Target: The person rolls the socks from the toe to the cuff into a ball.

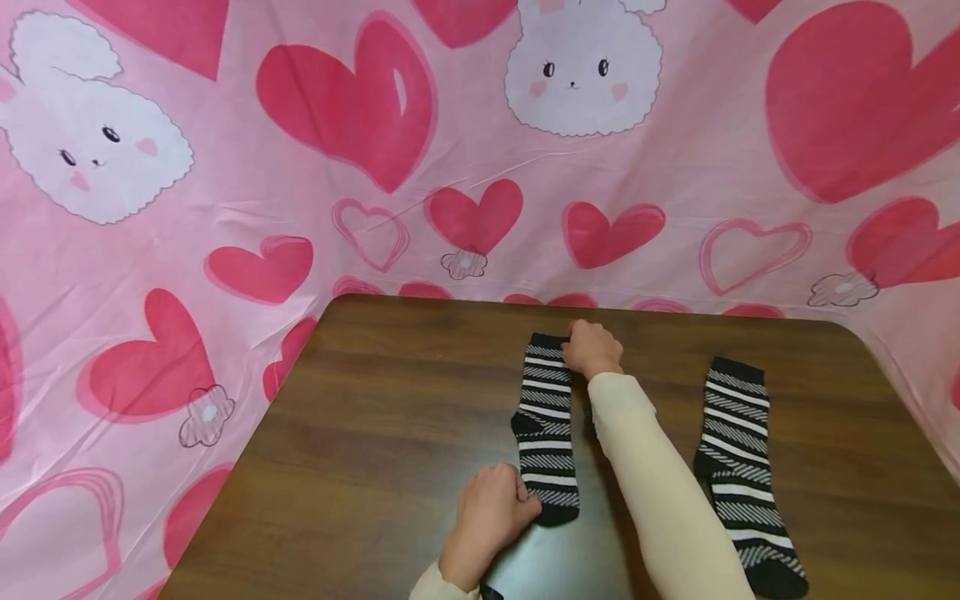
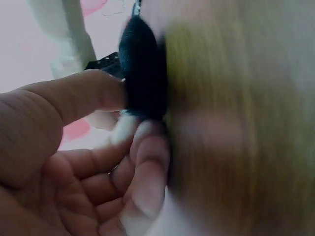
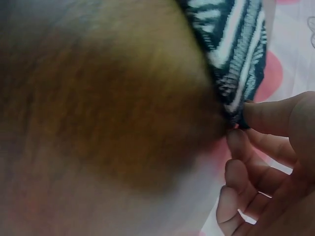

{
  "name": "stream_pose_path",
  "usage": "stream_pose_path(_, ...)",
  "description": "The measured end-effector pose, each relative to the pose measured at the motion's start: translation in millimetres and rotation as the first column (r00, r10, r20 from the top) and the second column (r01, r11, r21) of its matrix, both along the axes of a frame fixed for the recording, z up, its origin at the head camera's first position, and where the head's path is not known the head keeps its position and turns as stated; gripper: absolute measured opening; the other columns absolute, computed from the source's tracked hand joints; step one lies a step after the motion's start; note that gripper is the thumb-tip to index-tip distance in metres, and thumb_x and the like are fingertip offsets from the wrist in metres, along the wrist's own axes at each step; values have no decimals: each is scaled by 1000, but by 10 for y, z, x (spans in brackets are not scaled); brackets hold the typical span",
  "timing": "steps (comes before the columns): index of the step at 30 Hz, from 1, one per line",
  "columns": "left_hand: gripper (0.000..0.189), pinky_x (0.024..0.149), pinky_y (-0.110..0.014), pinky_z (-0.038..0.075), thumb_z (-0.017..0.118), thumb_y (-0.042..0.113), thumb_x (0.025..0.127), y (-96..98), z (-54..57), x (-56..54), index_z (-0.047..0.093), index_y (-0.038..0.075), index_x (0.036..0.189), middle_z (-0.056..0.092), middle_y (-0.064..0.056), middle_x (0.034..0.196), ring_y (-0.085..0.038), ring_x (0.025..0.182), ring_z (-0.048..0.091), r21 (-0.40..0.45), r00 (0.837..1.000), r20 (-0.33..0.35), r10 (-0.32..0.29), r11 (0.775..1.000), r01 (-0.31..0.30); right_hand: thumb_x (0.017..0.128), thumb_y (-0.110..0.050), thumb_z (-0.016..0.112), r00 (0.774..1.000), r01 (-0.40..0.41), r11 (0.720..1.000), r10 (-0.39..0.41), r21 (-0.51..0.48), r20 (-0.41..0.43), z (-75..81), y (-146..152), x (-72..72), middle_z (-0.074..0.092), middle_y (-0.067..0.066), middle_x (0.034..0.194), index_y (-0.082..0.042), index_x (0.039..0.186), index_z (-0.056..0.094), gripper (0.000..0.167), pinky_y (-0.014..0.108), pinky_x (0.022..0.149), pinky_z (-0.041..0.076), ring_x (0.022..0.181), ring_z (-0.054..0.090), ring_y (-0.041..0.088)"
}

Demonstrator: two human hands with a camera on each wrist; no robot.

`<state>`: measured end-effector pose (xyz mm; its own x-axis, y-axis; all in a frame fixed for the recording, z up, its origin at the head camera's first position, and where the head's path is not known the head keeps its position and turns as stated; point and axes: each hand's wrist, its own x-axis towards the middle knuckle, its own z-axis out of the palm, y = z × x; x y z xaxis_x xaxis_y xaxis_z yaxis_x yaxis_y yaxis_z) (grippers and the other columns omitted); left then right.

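A black sock with white and grey stripes (image 1: 546, 400) lies lengthwise on the brown table, its cuff at the far end and its toe toward me. At the cuff's right corner, my right hand (image 1: 594, 348) pinches the edge between thumb and fingers, as the right wrist view shows up close. My left hand (image 1: 491, 504) is at the toe's left side. In the left wrist view its thumb and fingertips hold the dark toe (image 2: 142, 69). To the right lies a matching striped sock (image 1: 742, 467), apart from both hands and partly behind the right sleeve.
The brown wooden table (image 1: 375, 417) has rounded far corners. Behind it and along its sides hangs pink cloth (image 1: 465, 150) printed with hearts and white bunny faces. My right forearm in a cream sleeve (image 1: 660, 492) stretches across between the two socks.
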<state>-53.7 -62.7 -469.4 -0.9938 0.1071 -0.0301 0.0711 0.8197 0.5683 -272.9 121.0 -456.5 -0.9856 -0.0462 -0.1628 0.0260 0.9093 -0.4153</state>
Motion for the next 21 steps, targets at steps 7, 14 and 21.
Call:
stream_pose_path(7, 27, 59, -25, 50, 85, 0, 63, -88, -57, -54, 68, 3, 85, 62, 6, 62, -7, 57, 59, 508, 990, 88, 106, 851, -136, 94, -21, 63, 997, 8, 1000, -9, -9, -71, -18, -26, 2, 66, 16, 102, -10, 100, 63, 12, 55, 74, 50, 90, 61, 36)
stream_pose_path(14, 66, 63, -29, 57, 81, -14, 68, -154, -100, -39, 52, -17, 127, 64, -6, 73, -14, 66, 64, 800, 945, 328, 19, 525, -288, 92, -19, 66, 992, -1, 1000, 0, -12, -126, 32, -36, 2, 66, 15, 97, -11, 97, 63, 10, 53, 69, 50, 87, 62, 36)
stream_pose_path(21, 65, 61, -31, 58, 73, -20, 74, -102, -63, -43, 50, -15, 134, 60, -6, 80, -13, 65, 64, 876, 916, 391, -95, 345, -338, 93, -19, 65, 978, -25, 1000, 24, -3, -208, 183, -34, 2, 68, 15, 98, -12, 97, 64, 9, 56, 71, 50, 88, 64, 41)
